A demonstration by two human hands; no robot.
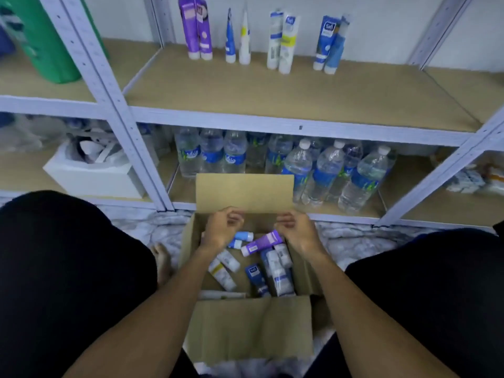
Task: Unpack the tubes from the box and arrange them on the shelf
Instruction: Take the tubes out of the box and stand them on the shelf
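Left hand (223, 227), right hand (296, 227) hung over box (253, 328), 12 o'clock end. Fingers curled; could not tell if pinching anything. Purple tube (261, 242) lay at right hand's 7 o'clock, loose tubes (278, 271) beyond at 6. Best seemed: grip body, clear flap, stand cap-down beside row (283, 42) on shelf (272, 91).

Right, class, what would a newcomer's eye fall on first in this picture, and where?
The open brown cardboard box on the floor between the person's knees stands out first, loose plastic tubes inside and the left hand and right hand over its far end. Above it, a row of purple, blue and white tubes stands cap-down at the back of the tan shelf board.
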